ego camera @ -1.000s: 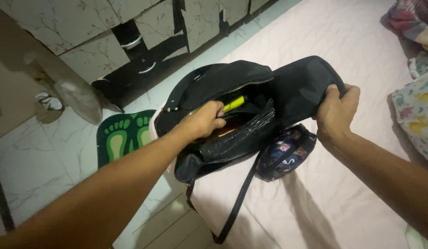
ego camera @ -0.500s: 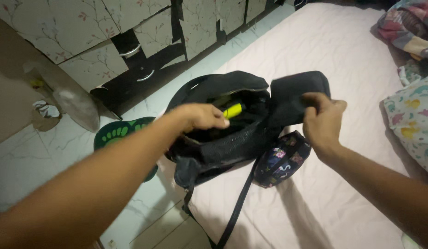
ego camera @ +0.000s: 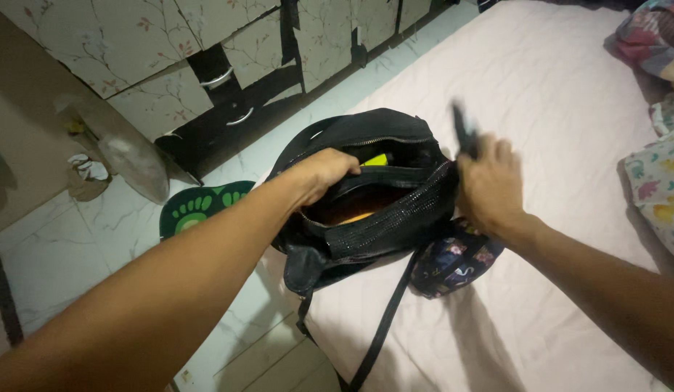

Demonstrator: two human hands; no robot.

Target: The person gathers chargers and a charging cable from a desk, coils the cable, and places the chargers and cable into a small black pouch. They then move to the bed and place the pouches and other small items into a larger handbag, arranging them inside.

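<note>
A bed (ego camera: 569,94) with a pale pink sheet fills the right of your view, its near corner hanging over a white marbled floor (ego camera: 54,254), and a cabinet (ego camera: 133,43) with floral-patterned doors and curved metal handles runs along the far side. On the floor just beside the bed lies a green mat (ego camera: 195,207) printed with footprints. A black bag (ego camera: 373,189) sits at the edge of the bed, its zipped top gaping towards you and its long strap (ego camera: 384,319) trailing off the mattress to the lower edge of the picture. Your left hand (ego camera: 326,170) is curled over the near rim of the opening, gripping the bag's edge with the fingers dipping inside. Just beyond those fingers a yellow-green marker (ego camera: 378,160) shows within the bag, and something orange-brown lies lower in the opening, too dark to make out. Your right hand (ego camera: 489,181) is at the bag's right end, closed around a dark flap or flat dark piece (ego camera: 464,131) that sticks up above the fingers; it is blurred, so you cannot tell exactly what it is. Tucked under the bag and below your right wrist is a small dark pouch (ego camera: 456,261) with a colourful print. Patterned bedding (ego camera: 660,181) lies at the right edge of the bed.
</note>
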